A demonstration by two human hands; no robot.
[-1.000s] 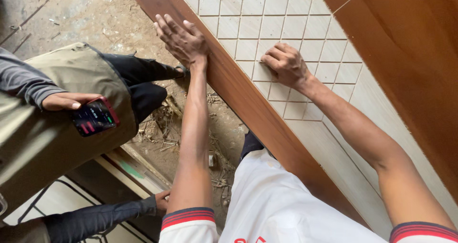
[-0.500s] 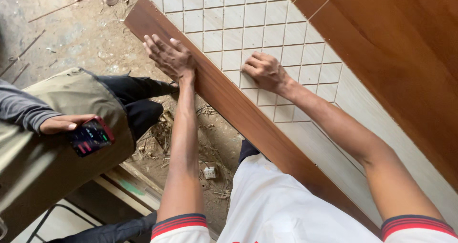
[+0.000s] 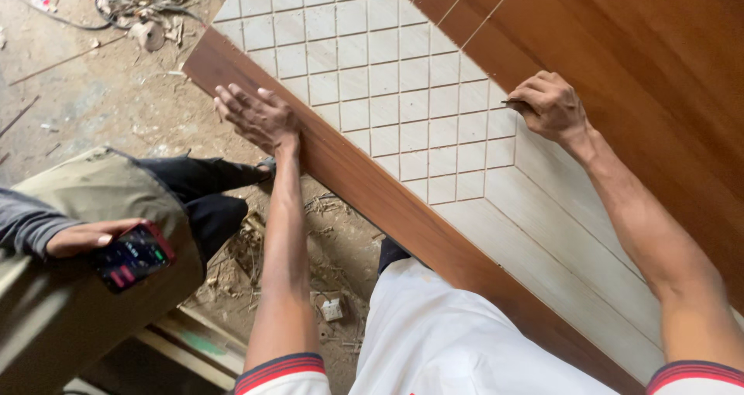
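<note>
My left hand point(image 3: 260, 116) still lies flat, fingers spread, on the brown frame point(image 3: 364, 182) at the panel's near-left edge. My right hand point(image 3: 550, 104) has moved right off the grid panel point(image 3: 372, 62) to its border, fingers now closed on a thin tool point(image 3: 513, 103). Bystander's phone point(image 3: 132, 255) stays left.

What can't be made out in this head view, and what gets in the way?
- Slim dark tool in the right hand: curled fingers cover most of it, so its kind is unclear.
- Wooden plank under the left hand: its near end is hidden by the white shirt.
- Phone screen, held by another person: too small and blurred.
- Tangle on the floor: cut by the top edge.
</note>
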